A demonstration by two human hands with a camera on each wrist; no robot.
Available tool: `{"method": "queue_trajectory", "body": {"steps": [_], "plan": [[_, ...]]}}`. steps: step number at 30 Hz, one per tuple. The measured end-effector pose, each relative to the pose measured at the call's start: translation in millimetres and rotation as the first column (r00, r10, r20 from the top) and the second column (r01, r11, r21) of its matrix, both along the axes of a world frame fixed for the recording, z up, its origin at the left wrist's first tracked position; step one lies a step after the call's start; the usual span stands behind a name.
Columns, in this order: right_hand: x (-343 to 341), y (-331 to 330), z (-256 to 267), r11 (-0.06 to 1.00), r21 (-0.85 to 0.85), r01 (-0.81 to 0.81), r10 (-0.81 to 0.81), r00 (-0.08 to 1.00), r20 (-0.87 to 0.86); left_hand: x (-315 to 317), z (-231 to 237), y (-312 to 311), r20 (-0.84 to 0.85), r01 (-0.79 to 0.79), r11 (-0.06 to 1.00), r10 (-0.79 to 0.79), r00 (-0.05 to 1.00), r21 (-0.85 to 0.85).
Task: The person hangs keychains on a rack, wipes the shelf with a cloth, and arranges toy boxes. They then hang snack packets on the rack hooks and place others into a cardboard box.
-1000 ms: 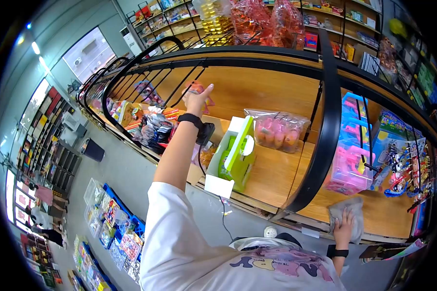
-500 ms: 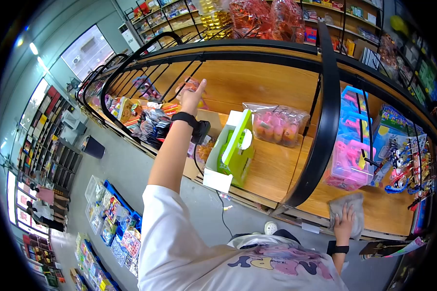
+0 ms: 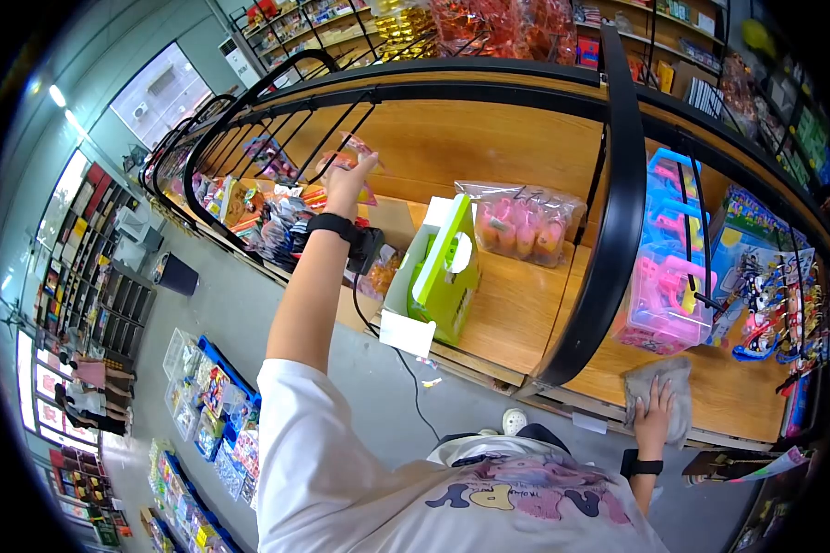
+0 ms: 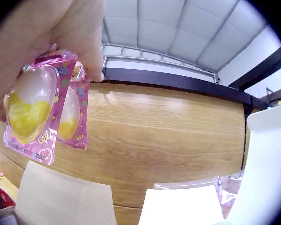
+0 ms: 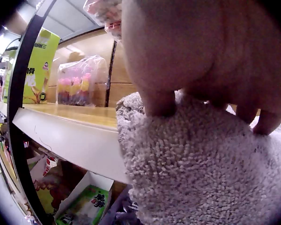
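Pink blister packs [image 4: 50,129], small print illegible, egg shapes [image 4: 30,108] inside, pinched in left hand [image 3: 345,189] above shelf [image 3: 512,323], Chinese lettering on green box [image 5: 40,68], right hand [image 3: 653,422], fingers apart on grey cloth [image 3: 669,371]

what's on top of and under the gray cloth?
On top: the right hand. Under the gray cloth: the wooden shelf, visible beside it; the patch directly beneath is covered, so anything there can't be seen.
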State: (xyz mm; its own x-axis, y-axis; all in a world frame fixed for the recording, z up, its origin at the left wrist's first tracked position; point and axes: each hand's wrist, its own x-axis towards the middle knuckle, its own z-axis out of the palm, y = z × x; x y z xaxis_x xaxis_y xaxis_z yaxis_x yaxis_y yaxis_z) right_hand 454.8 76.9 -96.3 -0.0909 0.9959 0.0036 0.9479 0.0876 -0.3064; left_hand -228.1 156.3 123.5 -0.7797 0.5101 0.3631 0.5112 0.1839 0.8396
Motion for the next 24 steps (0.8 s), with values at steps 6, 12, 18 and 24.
{"method": "queue_trajectory", "body": {"steps": [6, 12, 18, 24], "plan": [[1.2, 1.6, -1.9, 1.000, 0.004, -0.005, 0.005, 1.000, -0.010, -27.3, -13.4, 6.7, 0.054, -0.004, 0.996, 0.008, 0.999, -0.089], [-3.2, 1.1, 10.5, 1.000, 0.003, -0.028, 0.028, 1.000, -0.005, 25.5, 5.3, -14.9, -0.163, -0.174, 0.972, 0.148, 0.975, -0.159], [3.2, 3.0, -2.6, 0.999, 0.008, -0.035, 0.036, 0.999, -0.032, 36.7, 17.5, -60.4, 0.134, 0.124, 0.971, -0.098, 0.986, -0.206], [3.0, -15.7, 11.7, 0.993, 0.117, 0.028, -0.026, 0.999, -0.025, 57.8, 65.3, -172.9, 0.030, 0.533, 0.756, -0.566, 0.824, -0.379]]}}
